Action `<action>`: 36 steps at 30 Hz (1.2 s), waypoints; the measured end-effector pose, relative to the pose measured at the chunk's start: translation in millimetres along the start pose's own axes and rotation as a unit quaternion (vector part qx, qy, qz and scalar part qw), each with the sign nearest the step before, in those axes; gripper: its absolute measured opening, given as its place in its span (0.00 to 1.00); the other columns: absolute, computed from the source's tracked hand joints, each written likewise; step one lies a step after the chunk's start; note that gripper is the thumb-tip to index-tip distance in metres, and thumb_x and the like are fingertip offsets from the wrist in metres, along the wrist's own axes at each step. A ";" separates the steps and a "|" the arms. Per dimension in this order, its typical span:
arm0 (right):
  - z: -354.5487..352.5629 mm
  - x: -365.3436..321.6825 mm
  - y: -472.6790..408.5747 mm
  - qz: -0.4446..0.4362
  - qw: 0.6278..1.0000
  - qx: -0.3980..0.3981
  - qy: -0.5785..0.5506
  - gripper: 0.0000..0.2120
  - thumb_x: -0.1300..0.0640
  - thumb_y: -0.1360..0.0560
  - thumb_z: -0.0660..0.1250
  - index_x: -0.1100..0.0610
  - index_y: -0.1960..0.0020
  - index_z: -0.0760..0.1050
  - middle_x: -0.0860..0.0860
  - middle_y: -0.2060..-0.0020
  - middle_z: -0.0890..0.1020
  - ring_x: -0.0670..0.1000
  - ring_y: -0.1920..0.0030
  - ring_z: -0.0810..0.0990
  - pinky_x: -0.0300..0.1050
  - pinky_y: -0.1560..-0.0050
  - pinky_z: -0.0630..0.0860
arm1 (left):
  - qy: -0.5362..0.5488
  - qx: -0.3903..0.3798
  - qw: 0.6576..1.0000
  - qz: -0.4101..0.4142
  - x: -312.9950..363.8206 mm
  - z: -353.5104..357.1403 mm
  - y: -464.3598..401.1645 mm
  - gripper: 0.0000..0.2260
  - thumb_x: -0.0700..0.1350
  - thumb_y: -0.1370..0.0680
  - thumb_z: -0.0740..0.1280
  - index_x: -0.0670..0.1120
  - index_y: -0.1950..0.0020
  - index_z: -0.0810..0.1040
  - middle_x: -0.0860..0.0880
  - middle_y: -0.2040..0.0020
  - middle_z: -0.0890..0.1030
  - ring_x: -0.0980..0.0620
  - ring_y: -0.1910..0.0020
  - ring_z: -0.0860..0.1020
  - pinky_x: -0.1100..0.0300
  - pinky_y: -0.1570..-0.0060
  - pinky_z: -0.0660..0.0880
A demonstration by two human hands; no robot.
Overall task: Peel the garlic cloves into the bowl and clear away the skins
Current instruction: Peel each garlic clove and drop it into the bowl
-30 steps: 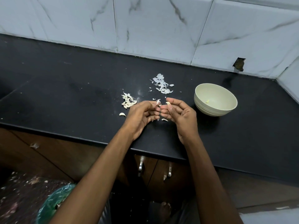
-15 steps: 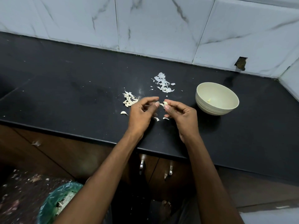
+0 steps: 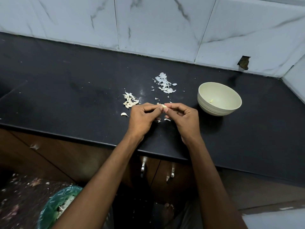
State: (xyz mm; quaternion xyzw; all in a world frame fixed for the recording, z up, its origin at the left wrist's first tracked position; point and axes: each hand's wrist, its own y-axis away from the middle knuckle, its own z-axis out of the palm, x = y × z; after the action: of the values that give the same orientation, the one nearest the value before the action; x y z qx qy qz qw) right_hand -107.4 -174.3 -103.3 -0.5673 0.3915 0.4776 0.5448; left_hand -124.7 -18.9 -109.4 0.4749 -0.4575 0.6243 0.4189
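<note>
Both hands meet over the black counter (image 3: 66,100). My left hand (image 3: 142,118) and my right hand (image 3: 184,119) pinch one small garlic clove (image 3: 163,106) between their fingertips. A heap of unpeeled cloves (image 3: 130,101) lies just left of my left hand, with a single clove (image 3: 124,114) nearer the counter edge. White skins (image 3: 165,83) are piled behind the hands, and a few scraps (image 3: 167,119) lie under them. The pale bowl (image 3: 204,103) stands to the right and holds one small peeled piece (image 3: 211,100).
A marble-tiled wall (image 3: 156,27) backs the counter and turns a corner at the right. Below the counter edge are wooden cabinet doors with metal handles (image 3: 143,167). A bin lined with a green bag (image 3: 56,207) stands on the floor at lower left.
Both hands have stayed together on the clove, and their fingers have curled tighter round it. The view has shifted slightly.
</note>
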 end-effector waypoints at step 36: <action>-122.5 -79.8 -20.8 -0.110 0.912 0.162 0.360 0.18 0.68 0.22 0.69 0.49 0.40 0.86 0.47 0.45 0.85 0.44 0.46 0.83 0.40 0.41 0.79 | -0.248 0.044 0.964 0.089 -7.2 0.8 -4.9 0.08 0.38 0.20 0.72 0.44 0.43 0.88 0.53 0.49 0.84 0.60 0.50 0.81 0.76 0.51 0.71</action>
State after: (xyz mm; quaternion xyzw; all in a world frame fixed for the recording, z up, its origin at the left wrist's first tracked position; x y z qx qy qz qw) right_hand -92.2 -299.8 -27.0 -0.6442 0.5684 0.1080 0.5003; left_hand -118.5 -19.1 -115.4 0.5904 -0.5595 0.5409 0.2141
